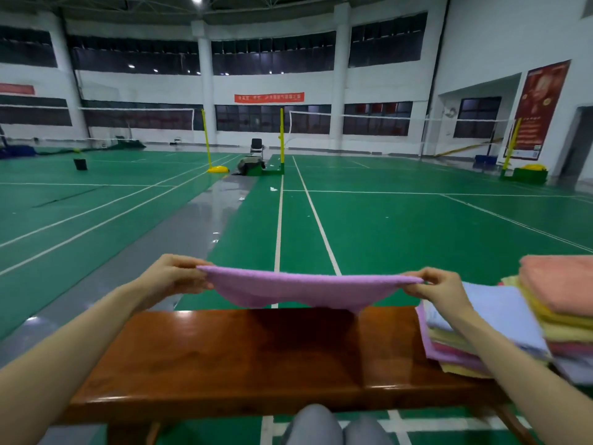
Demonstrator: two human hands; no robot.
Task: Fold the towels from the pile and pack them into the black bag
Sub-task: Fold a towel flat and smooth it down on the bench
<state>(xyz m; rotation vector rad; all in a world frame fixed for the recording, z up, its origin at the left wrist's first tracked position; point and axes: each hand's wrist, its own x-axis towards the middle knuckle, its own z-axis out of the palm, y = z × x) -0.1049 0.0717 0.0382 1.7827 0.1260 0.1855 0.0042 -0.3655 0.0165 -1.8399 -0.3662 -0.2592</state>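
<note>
Towel (301, 289), purple, stretched in air above wooden bench (244, 354); left hand (173, 277) and right hand (439, 289) each pinch corner. Keep edge taut, lower flat, align corners. Pile (526, 319) right. Black bag unseen.

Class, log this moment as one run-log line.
left hand: pinches purple towel | right hand: pinches it | towel: stretched above bench | pile: right

A sports hall: green court floor (385, 226) with white lines, white walls (481, 43), dark windows (272, 118) mid-frame, a wooden bench (256, 354) at the bottom.
</note>
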